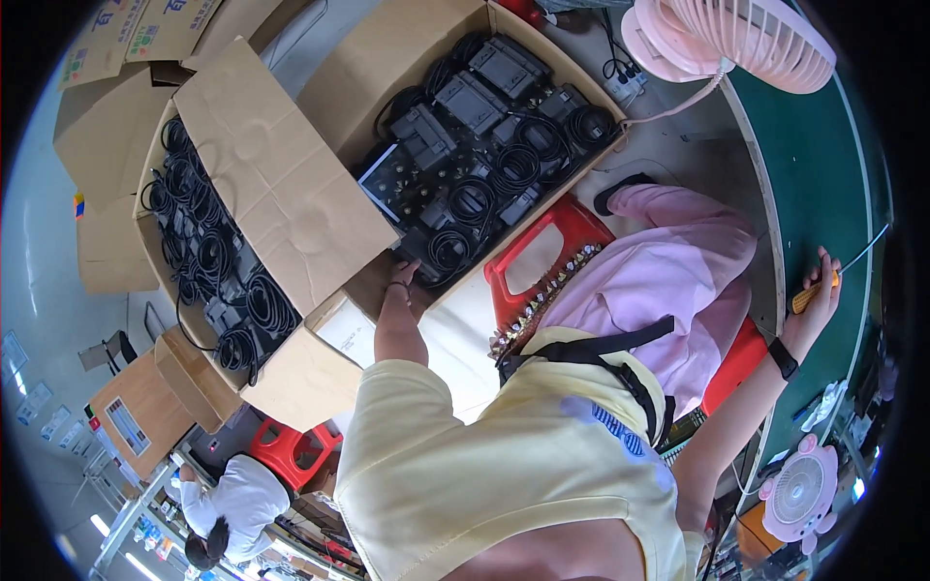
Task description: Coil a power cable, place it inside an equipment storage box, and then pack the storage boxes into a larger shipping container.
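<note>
My left hand [403, 275] reaches into the near corner of an open cardboard box [339, 92], its fingers closed on the edge of a black power adapter [416, 248]. Around it in the box lie several more black adapters with coiled cables [472, 199]. Far to the right, over the green tabletop [817, 174], my right hand [820, 290] grips a screwdriver [802, 298] by its orange handle. The screwdriver's thin shaft points away from me, up and to the right.
A second box [147, 242] of coiled black cables stands at left, a cardboard flap [281, 174] between the two. Red stools [499, 276] stand near me. A pink fan [727, 39] is at the far right, another [802, 492] at lower right. A person in white [242, 504] works lower left.
</note>
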The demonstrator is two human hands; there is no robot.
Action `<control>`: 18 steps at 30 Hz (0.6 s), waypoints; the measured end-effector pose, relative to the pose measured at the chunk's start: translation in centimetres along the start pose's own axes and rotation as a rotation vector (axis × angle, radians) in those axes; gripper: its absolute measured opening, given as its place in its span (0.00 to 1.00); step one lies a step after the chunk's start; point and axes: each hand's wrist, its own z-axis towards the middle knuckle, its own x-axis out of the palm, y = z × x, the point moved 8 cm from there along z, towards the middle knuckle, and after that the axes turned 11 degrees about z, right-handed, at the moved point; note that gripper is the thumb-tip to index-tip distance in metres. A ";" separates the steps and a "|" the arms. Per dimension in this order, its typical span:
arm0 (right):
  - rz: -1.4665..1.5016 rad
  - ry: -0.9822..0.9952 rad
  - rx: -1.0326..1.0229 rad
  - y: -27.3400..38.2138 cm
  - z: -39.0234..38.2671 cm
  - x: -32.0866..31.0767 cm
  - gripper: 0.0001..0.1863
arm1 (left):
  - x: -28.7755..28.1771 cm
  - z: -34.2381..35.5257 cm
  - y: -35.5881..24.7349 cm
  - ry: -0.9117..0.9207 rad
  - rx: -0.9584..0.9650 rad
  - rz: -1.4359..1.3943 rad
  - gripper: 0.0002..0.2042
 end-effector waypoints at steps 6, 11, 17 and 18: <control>-0.013 -0.016 -0.021 0.2 0.4 -0.5 0.06 | 0.1 -0.9 -0.7 -0.157 0.057 -0.218 0.39; -0.015 0.005 -0.015 0.2 0.6 -0.5 0.07 | 0.1 -0.7 -1.0 -0.262 0.195 -0.312 0.37; -0.010 -0.008 -0.009 0.0 0.9 -0.9 0.08 | -0.8 2.6 -1.4 -0.416 0.278 -0.396 0.40; -0.003 -0.006 -0.005 0.0 0.9 -1.0 0.09 | -0.7 3.0 -1.0 -0.425 0.201 -0.364 0.41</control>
